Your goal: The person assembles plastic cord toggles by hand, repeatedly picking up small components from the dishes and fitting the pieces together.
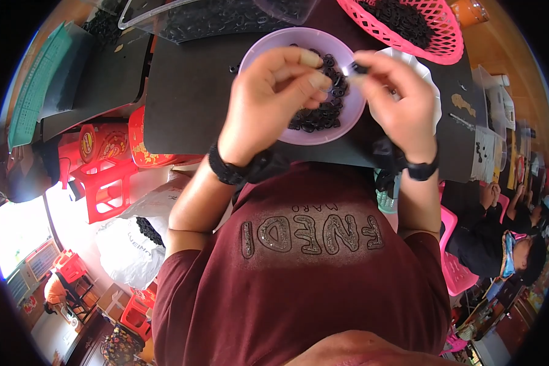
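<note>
My left hand point(277, 91) is over a light purple bowl point(354, 105), its thumb and fingertips pinched together. What lies in that pinch is too small to make out. Tape wraps the tip of one left finger. My right hand point(405, 97) hovers at the bowl's right rim with a small black piece point(358, 68) between thumb and fingers, slightly blurred. Inside the bowl lie many small black ring-like parts point(323, 119). A white scalloped dish point(437, 91) stands partly hidden behind my right hand.
The dark table point(189, 97) carries a clear tub point(165, 24) of black parts at the far side and a pink woven basket point(450, 53) of more at far right. A green basket point(39, 85) stands left. Red stools point(110, 189) and a white sack point(125, 247) are at left; other people sit at right.
</note>
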Motion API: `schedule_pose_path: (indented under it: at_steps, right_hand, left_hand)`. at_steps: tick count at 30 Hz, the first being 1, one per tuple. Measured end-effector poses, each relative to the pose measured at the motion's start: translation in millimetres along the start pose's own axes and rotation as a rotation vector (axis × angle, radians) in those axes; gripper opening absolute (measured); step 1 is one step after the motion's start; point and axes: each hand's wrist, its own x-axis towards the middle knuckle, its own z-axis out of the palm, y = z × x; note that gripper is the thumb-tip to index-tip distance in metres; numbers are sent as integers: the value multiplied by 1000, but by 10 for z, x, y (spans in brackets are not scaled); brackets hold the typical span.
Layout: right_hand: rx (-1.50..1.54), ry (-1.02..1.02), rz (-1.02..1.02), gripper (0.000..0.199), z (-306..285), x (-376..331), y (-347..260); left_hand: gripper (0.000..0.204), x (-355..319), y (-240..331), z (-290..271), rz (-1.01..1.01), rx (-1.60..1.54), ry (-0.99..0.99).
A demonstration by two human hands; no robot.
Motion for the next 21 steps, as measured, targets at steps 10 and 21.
schedule_pose_path:
  at_steps: [10,21]
  right_hand:
    - [-246,303,212,40,-696,304,365]
    - [-101,312,187,27,-645,-180,441]
  left_hand:
    - [21,387,198,-321,166,937,-348]
    - [20,821,-112,-222,370,1489,-521]
